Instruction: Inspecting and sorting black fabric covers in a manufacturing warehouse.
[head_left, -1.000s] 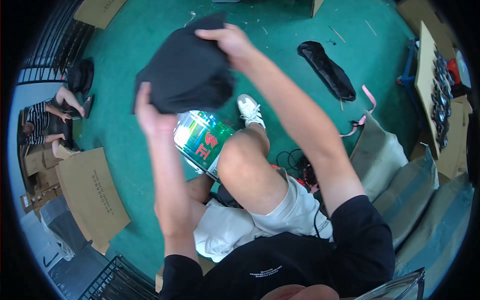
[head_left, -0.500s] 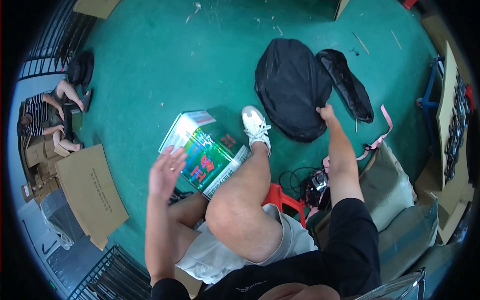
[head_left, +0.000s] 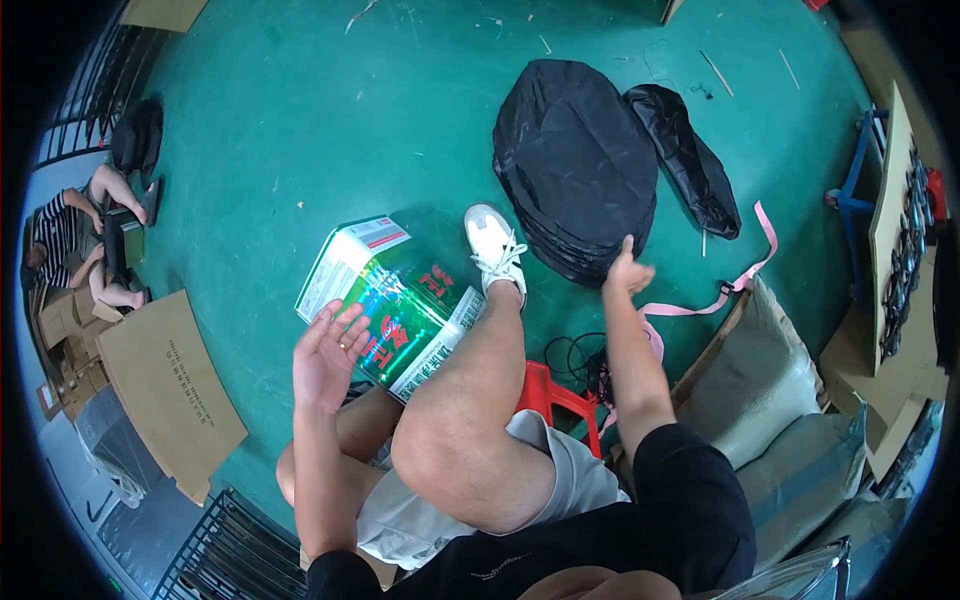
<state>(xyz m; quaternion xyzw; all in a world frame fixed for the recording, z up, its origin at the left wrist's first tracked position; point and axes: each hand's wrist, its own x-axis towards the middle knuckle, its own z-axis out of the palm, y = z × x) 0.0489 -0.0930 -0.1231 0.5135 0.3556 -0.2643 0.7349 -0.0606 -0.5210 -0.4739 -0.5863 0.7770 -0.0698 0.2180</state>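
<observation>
A rounded stack of black fabric pieces lies on the green floor in front of my shoe. At its near edge is my right hand, thumb up and fingers apart, with nothing visible gripped; whether it touches the fabric I cannot tell. My left hand is raised with the palm turned up and fingers loosely spread, holding nothing. Beyond and beside it stands a shiny green box with a white end and red print, partly behind my bent leg. A narrow black fabric piece lies right of the stack.
A pink strap and dark cables lie right of my red stool. Bulky grey sacks stand at the right, near an upright board. At left are cardboard and a seated person.
My right hand has let go of the stack's right edge and moved left and nearer, its fingers opening. The left hand has turned palm up and dropped slightly. The view has shifted a little.
</observation>
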